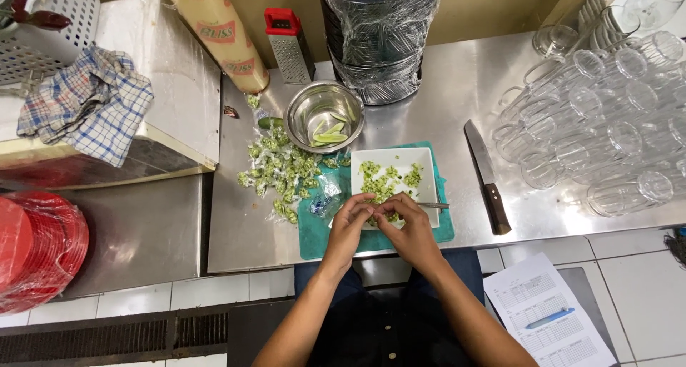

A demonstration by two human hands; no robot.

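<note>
**Small green sweets being unwrapped over a white dish, work partly done**

A steel counter (457,88) is seen from above. At its near edge a teal mat (446,231) carries a square white dish (429,163), in which a loose scatter of small green pieces (382,181) has been gathered, mostly in the left half. The left hand (350,227) and right hand (409,227) are held together over the dish's near edge, fingertips pinched on one small green piece (373,211); whether it is still wrapped cannot be told.

Just left of the dish, a pile of crumpled clear wrappers with green showing through (279,170) is spread over the counter. It cannot be told how many of these are empty and how many still hold a piece, so what is left is judged uncertain; a fair share appears done.

Beyond the dish stands a steel bowl (324,113) holding pale green slices. A knife (486,175) lies to the right, untouched, and upturned glasses (607,131) are crowded at the far right.
</note>
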